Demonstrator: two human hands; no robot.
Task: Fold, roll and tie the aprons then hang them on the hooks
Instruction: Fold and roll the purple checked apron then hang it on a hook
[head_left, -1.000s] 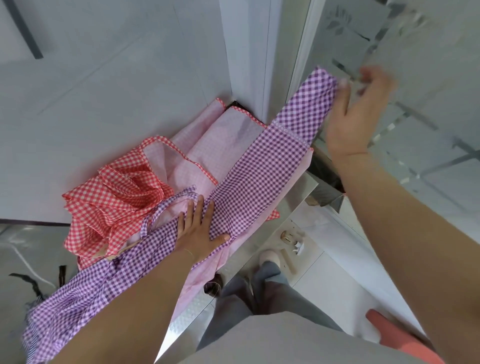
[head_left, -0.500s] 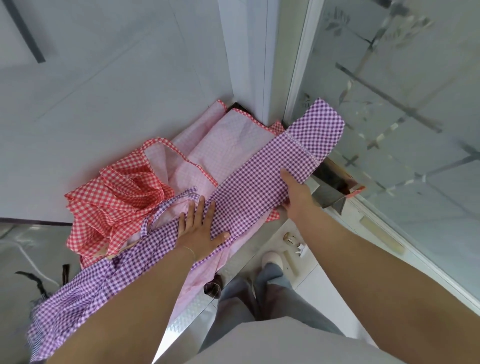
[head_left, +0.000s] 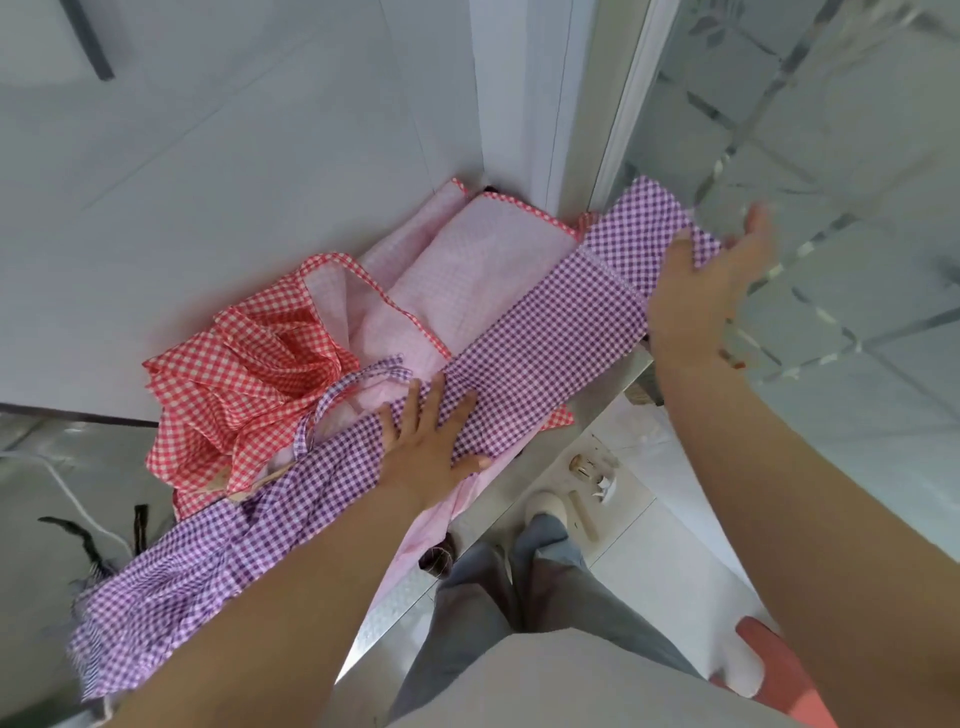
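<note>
A purple checked apron (head_left: 545, 343) lies folded into a long narrow strip across the steel counter, running from lower left to upper right. My left hand (head_left: 428, 449) presses flat on its middle with fingers spread. Over the strip's far end rests my right hand (head_left: 698, 288), fingers straight and slightly blurred. The apron's strap (head_left: 343, 400) loops out just left of my left hand. Under the strip lies a pink apron with red checked trim (head_left: 467, 275), its red checked ruffle (head_left: 244, 395) bunched at the left.
The steel counter edge (head_left: 608, 387) shows right of the aprons, with grey wall behind and a frosted glass panel (head_left: 831, 182) at the right. Below are my legs, a white shoe (head_left: 545, 506), small items on the tiled floor and a coral stool (head_left: 774, 670).
My right hand slid from the strip's near edge by the counter up to its far end. My left hand stayed pressing on the middle.
</note>
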